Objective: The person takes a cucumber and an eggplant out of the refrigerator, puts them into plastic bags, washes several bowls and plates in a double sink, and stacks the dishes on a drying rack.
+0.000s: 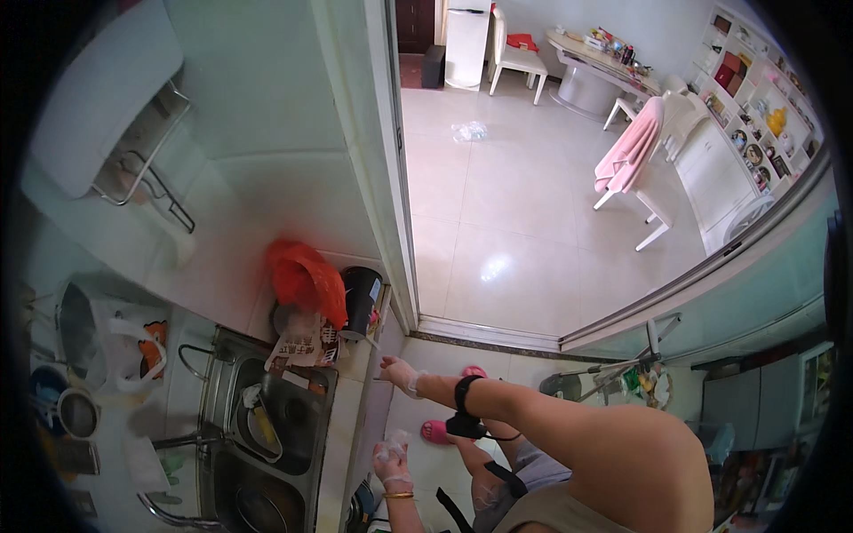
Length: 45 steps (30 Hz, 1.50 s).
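My right hand (402, 375), in a thin clear plastic glove, is beside the counter edge, fingers loosely bent, with nothing seen in it. Lower in the view, my left hand (392, 462) has its fingers curled, with crumpled clear plastic (398, 441) about them; whether this is held or part of a glove I cannot tell. To the left lies a double steel sink (320, 426). A strainer basket (278, 448) in its upper basin holds something yellow and a white crumpled piece. A red plastic bag (300, 276), a black canister (362, 300) and a printed paper bag (303, 346) stand at the counter's end.
A metal faucet (180, 440) rises beside the sink. Strainers (78, 412) and bags are on the far left. A sliding door track (486, 330) borders the tiled room beyond. A folded metal rack (640, 363) is behind my right arm. Pink slippers (436, 432) are on the floor.
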{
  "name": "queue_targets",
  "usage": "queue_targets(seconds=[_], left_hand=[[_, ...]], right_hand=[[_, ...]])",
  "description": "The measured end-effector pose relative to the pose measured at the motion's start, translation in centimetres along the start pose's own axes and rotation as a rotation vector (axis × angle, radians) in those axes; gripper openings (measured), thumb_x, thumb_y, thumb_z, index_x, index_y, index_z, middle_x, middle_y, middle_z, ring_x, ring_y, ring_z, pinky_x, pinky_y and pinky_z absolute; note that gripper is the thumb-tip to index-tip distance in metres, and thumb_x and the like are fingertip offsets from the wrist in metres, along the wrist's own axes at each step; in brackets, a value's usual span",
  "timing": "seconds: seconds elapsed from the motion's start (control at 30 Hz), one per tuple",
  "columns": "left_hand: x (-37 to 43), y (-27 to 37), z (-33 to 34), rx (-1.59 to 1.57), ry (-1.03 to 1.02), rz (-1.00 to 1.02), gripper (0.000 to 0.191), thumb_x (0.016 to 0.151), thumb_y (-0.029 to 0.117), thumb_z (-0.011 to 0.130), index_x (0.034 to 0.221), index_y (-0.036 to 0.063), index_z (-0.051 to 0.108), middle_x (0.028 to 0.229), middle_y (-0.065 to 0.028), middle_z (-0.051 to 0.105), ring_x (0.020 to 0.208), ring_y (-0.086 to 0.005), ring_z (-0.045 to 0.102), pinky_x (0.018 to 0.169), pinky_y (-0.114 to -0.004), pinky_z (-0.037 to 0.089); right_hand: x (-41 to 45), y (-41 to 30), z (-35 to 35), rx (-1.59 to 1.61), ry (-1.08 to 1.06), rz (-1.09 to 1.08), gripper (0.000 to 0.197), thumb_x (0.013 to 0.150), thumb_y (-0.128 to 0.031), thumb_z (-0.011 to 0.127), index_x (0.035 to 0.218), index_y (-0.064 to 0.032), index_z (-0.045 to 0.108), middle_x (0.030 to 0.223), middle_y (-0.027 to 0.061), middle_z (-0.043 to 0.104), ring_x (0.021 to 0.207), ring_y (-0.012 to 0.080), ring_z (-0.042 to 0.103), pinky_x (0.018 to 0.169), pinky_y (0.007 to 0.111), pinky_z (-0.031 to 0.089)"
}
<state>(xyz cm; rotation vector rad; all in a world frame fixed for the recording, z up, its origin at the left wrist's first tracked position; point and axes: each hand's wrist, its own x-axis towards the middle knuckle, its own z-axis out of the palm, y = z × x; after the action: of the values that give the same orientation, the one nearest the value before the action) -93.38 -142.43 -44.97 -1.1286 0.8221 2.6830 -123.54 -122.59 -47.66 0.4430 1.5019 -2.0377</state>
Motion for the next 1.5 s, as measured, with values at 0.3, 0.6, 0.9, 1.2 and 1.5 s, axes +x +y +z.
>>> queue_targets(seconds=[0.3,0.6,0.9,1.2,1.5], left_hand=[[1.8,-3.2,2.4,0.036,0.152,-0.034,0.071,0.111,-0.014,0.077,0.176,0.0080,0.061,0.174,-0.0183,0.069,0.151,-0.0401,0.076,0.126,-0.059,0.074],[10.1,-5.5,9.7,0.156,0.076,-0.078,0.067,0.116,0.004,0.072,0.181,0.0048,0.056,0.180,-0.0182,0.065,0.159,-0.0380,0.070,0.133,-0.056,0.066],[19.1,-3.6,18.7,0.342,-0.024,-0.098,0.069,0.122,0.022,0.067,0.186,0.0017,0.052,0.186,-0.0182,0.061,0.167,-0.0358,0.064,0.140,-0.054,0.057],[11.3,-1.7,11.8,0.504,-0.053,-0.188,0.077,0.128,0.040,0.062,0.191,-0.0014,0.047,0.192,-0.0181,0.057,0.175,-0.0337,0.058,0.147,-0.052,0.049],[-6.3,4.1,2.1,0.487,-0.134,-0.032,0.090,0.134,0.059,0.057,0.196,-0.0046,0.043,0.199,-0.0180,0.053,0.183,-0.0316,0.051,0.154,-0.049,0.040]], right_hand=[[7.7,4.1,-3.3,-0.608,-0.030,0.041,0.048,0.100,0.006,0.084,0.145,-0.0111,0.076,0.124,0.0069,0.083,0.111,0.0286,0.081,0.095,0.044,0.070],[-3.2,4.1,-8.2,-0.101,0.076,0.126,0.033,0.105,-0.008,0.098,0.120,-0.0133,0.069,0.108,0.0021,0.079,0.097,0.0216,0.080,0.084,0.040,0.070],[-4.1,3.3,-8.1,-0.095,0.050,0.147,0.043,0.108,-0.017,0.108,0.106,-0.0156,0.065,0.097,-0.0024,0.075,0.088,0.0165,0.080,0.079,0.037,0.072],[-4.0,-1.0,-4.9,-0.152,-0.071,0.131,0.038,0.111,-0.020,0.104,0.117,-0.0143,0.067,0.107,-0.0005,0.077,0.095,0.0178,0.081,0.087,0.038,0.072],[-10.0,-11.4,-4.6,-0.284,-0.175,0.177,0.034,0.116,-0.023,0.097,0.134,-0.0118,0.071,0.121,0.0034,0.081,0.107,0.0211,0.083,0.098,0.041,0.071]])
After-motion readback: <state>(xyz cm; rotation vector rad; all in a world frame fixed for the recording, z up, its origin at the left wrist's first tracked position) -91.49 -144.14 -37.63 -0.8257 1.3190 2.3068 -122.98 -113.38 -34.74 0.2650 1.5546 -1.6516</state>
